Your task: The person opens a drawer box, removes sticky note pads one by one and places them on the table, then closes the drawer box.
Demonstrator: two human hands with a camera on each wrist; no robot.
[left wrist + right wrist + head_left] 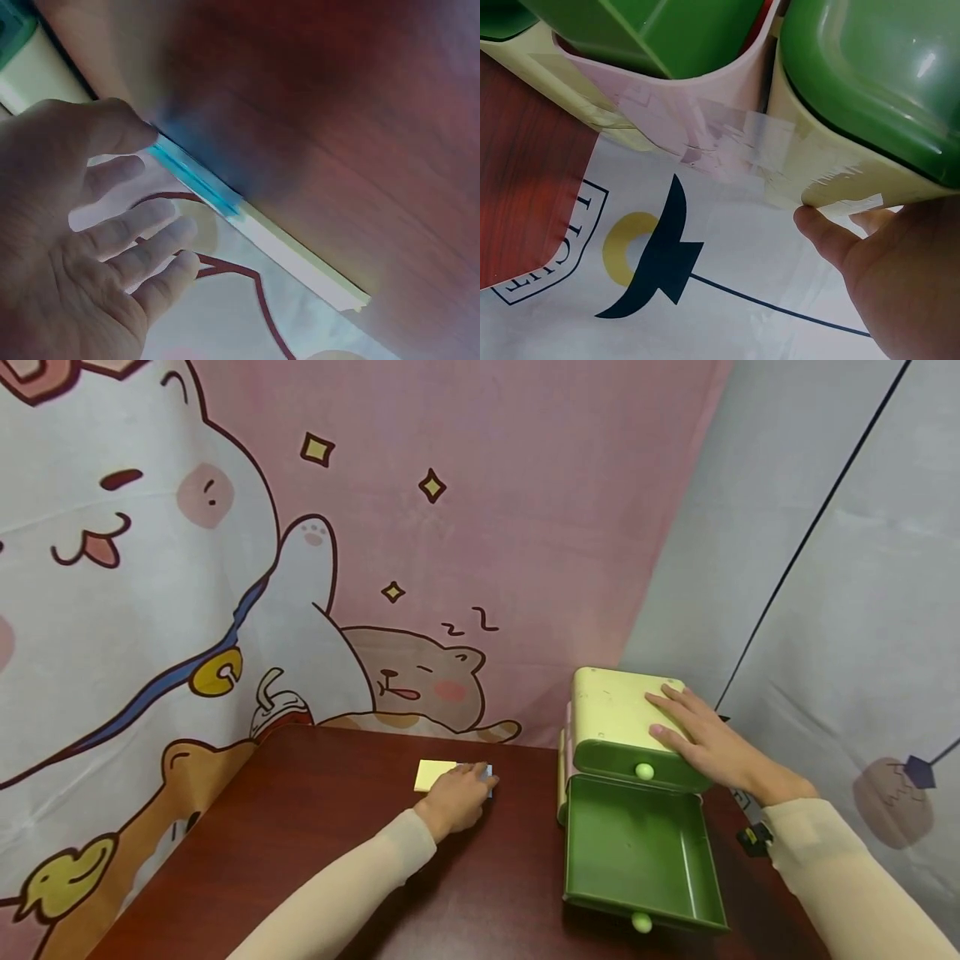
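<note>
A yellow sticky-note pad (433,774) and a blue sticky-note pad (490,770) lie side by side on the dark red table (322,810). My left hand (454,795) is over the blue pad. In the left wrist view its thumb is at the end of the blue pad (196,178), while the other fingers are spread and slightly bent. On the right stands a small drawer unit (618,706) with a pale yellow top and green drawers. My right hand (708,743) rests on its top right edge, fingers extended. The lower green drawer (637,847) is pulled out.
The upper green drawer (609,760) is pushed in. A pink section (705,112) of the unit is taped to a yellow one. A cartoon-printed cloth (525,527) hangs behind the table. A small black object (753,839) is near my right wrist.
</note>
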